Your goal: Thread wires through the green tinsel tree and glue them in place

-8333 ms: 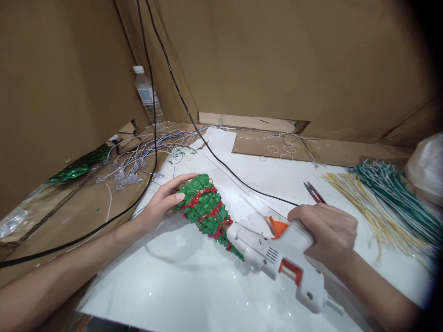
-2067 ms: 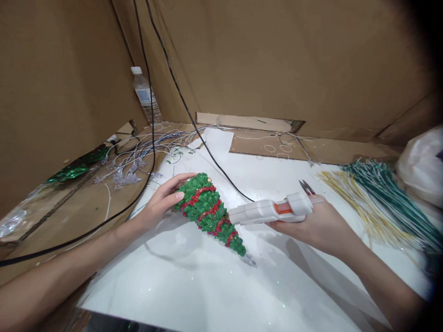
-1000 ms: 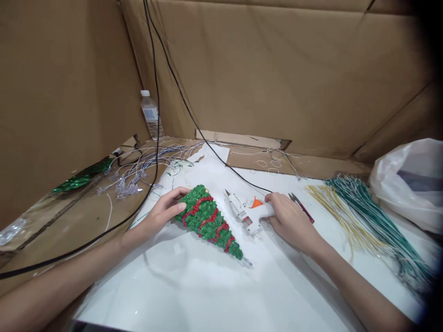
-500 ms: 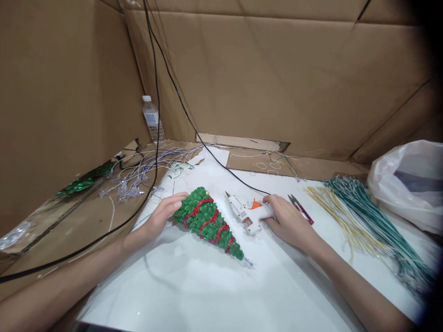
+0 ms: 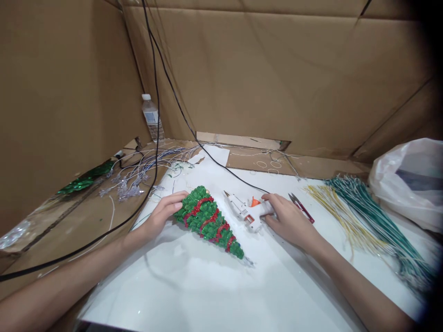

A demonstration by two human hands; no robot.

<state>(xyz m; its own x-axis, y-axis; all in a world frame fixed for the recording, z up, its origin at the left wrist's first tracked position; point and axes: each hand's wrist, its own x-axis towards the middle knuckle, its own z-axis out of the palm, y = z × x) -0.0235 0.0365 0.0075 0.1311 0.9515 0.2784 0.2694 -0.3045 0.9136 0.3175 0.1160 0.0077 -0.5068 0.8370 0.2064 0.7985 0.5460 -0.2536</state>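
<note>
Bare forearms [image 5: 92, 263] reach inward from near left and near right, the left hand [image 5: 163, 214] loosely curved, the right hand [image 5: 288, 218] curled in a grip.

Over in the back corner a clear bottle [image 5: 152, 119] stands against the cardboard wall [image 5: 242, 69], near a tangle of pale wires [image 5: 147, 163] and some shiny green foil [image 5: 86, 179]. Across on the right I see dark-red snips [image 5: 302, 210], then yellow strands [image 5: 335, 210] alongside green ones [image 5: 372, 216], and a white plastic bag [image 5: 384, 184] beyond.
</note>
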